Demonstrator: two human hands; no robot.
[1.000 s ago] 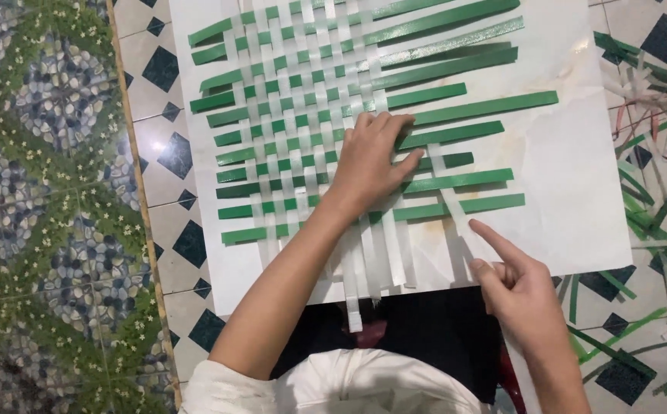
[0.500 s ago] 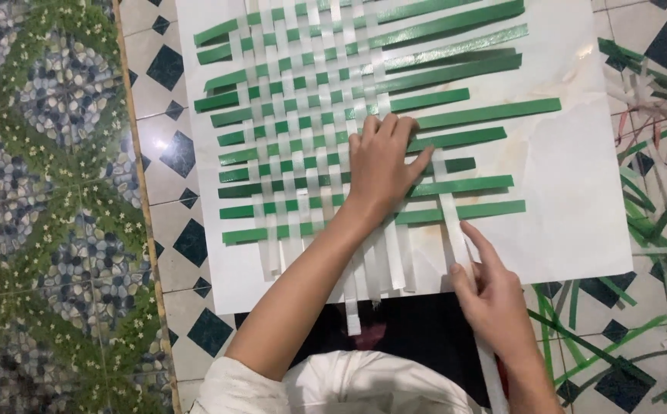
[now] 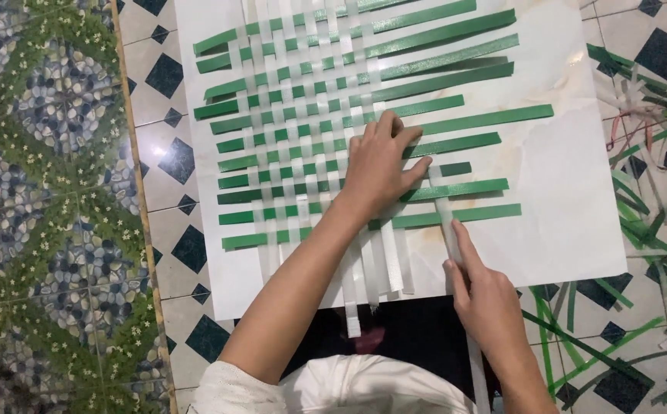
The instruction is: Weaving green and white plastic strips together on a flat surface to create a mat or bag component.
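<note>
The left hand [image 3: 379,165] lies flat and spread, palm down, on the woven mat [image 3: 303,146] of green and white strips, pressing its right-hand part where the weaving ends. Just to its right, the right hand [image 3: 486,295] has its index finger stretched out along a loose white strip [image 3: 447,222] with the thumb against the strip's side, so it pinches the strip lightly near the board's near edge. This strip runs from the near edge away under and over the green strips [image 3: 456,188] that stick out to the right of the mat. All of it rests on a pale marbled board [image 3: 571,199] laid on a tiled floor [image 3: 161,153]. Spare green strips [image 3: 647,238] lie scattered on the floor at the right, and a patterned green floor covering [image 3: 42,207] lies at the left.
</note>
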